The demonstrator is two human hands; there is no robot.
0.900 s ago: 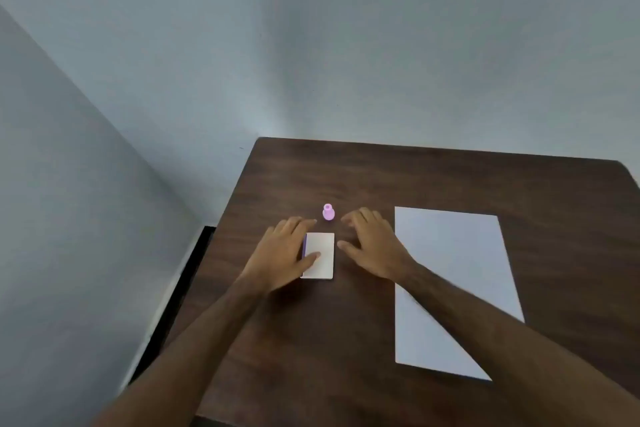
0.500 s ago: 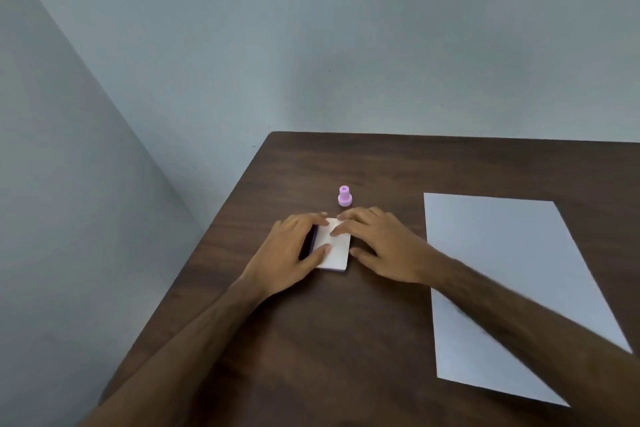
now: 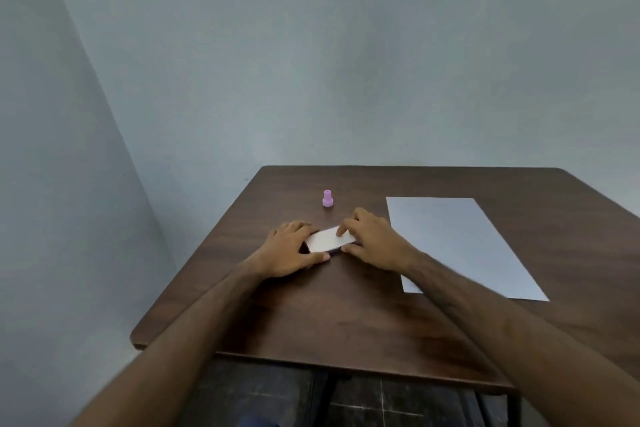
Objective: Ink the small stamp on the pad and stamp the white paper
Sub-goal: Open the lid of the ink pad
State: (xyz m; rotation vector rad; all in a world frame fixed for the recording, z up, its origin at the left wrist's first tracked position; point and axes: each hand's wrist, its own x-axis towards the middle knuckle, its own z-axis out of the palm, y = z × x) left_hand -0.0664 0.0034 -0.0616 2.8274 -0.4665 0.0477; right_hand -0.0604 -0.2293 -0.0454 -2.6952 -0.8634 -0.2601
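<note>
A small white ink pad case [image 3: 327,240] lies on the dark wooden table [image 3: 346,315], its white lid tilted up at one side. My left hand [image 3: 290,250] grips its left side, thumb along the near edge. My right hand [image 3: 372,242] holds its right side, fingertips on the lid. The small pink stamp [image 3: 327,198] stands upright just beyond the pad, untouched. A white paper sheet [image 3: 457,246] lies flat to the right, partly under my right forearm.
Grey walls meet in a corner behind the table. The table's near edge and left corner are in view, with a dark floor below.
Both hands have closed in on the ink pad case, and its lid now looks tilted. The camera has tipped, showing more of the table's near edge.
</note>
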